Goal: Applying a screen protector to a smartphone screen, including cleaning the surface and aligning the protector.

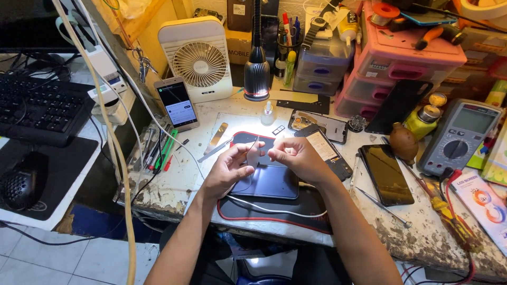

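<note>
Both hands meet over the dark mat (274,208); the left hand (229,171) and right hand (296,155) pinch a thin translucent film (253,155) between fingertips, its long axis running roughly twelve to six; beneath lies a dark phone back (269,182); three more phones lie about, at ten (177,104), one (317,125) and three o'clock (386,174); a grey multimeter (458,137) sits at two; a white fan (199,59) stands at eleven.
</note>
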